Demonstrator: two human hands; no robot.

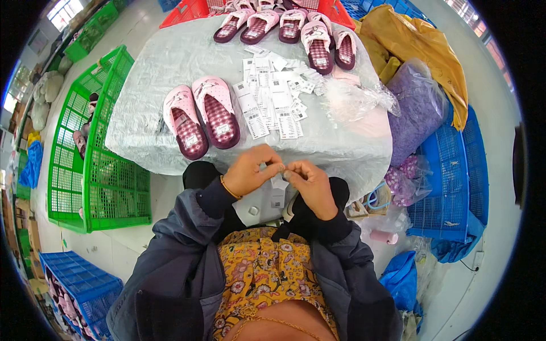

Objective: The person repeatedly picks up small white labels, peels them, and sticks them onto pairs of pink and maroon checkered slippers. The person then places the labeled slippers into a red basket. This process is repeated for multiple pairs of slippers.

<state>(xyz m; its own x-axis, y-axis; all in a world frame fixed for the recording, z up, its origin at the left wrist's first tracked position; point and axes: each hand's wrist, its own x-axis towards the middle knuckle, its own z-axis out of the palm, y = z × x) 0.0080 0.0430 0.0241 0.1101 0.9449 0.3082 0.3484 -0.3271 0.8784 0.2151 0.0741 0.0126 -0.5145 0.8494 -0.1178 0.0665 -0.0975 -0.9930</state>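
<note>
My left hand (254,170) and my right hand (314,185) meet just off the table's near edge, thumbs and forefingers pinched together. From between their fingertips hangs a white paper tag (278,195) with a printed patch; its upper end is hidden by the fingers. Beyond my left hand, on the plastic-covered table (153,62), lies a pair of pink slippers with dark red checked insoles: a left slipper (190,136) and a right slipper (222,122). Farther in, a loose spread of white paper tags (273,94) covers the table's middle.
Several more pink slippers (259,27) line the table's far edge, before a red crate (185,12). Clear plastic bags (361,102) lie at the right. Green crates (116,182) stand left, a blue crate (441,187) right, with a purple-filled bag (415,108) beside the table.
</note>
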